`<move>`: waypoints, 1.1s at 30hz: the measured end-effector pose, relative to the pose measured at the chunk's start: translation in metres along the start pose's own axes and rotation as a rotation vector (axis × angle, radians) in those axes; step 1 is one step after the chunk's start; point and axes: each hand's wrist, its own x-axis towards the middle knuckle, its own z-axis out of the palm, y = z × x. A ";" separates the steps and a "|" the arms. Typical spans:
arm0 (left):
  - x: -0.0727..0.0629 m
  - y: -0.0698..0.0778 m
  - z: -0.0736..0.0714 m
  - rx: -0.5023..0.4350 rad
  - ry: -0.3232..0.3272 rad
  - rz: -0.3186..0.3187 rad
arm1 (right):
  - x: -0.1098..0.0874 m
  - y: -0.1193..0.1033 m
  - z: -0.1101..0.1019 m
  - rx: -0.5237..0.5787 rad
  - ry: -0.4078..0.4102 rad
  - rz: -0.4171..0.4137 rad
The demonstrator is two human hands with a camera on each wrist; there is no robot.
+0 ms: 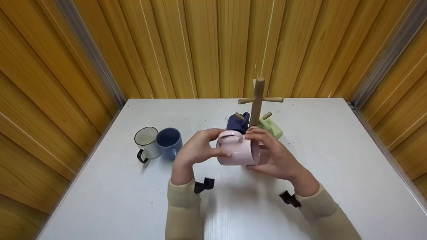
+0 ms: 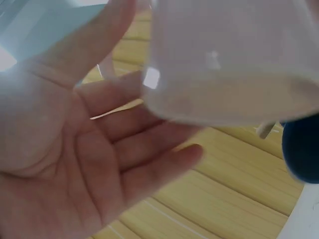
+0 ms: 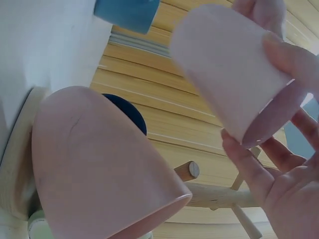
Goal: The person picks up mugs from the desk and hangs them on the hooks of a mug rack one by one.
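On the left of the table [image 1: 100, 200], a white mug [image 1: 151, 150] with a black handle stands just beside a blue mug [image 1: 168, 146]. Right of them, the left hand [image 1: 200, 146] holds the base end of a pink mug [image 1: 241, 154], thumb on its near side. The mug lies sideways above the table, handle up, mouth to the right. Just beyond are a navy mug [image 1: 236, 124] and a wooden mug stand [image 1: 257, 103]. The right hand [image 1: 277, 158] grips the rim between thumb and fingers, and a green mug [image 1: 275, 128] sits at the stand's far right.

The smooth pink mug could slip if either light grasp loosened while the other was poorly placed; swung far, it could knock the navy mug or a peg.

The right wrist view shows a second pink mug [image 3: 99, 164] close to the stand's base [image 3: 17, 159], of which the head view gives at most a sliver; whether it hangs from a peg I cannot tell. The left wrist view shows the left fingers [image 2: 159, 169] fairly straight behind the held mug, hidden from above.
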 end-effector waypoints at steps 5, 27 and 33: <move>-0.002 -0.014 -0.007 -0.175 -0.101 0.014 | 0.003 -0.004 -0.002 0.085 0.068 0.079; 0.046 -0.020 0.041 -0.526 0.367 -0.274 | 0.041 0.013 -0.011 -0.041 0.266 0.652; 0.050 -0.025 0.044 -0.562 0.358 -0.299 | 0.038 0.019 -0.005 -0.067 0.267 0.660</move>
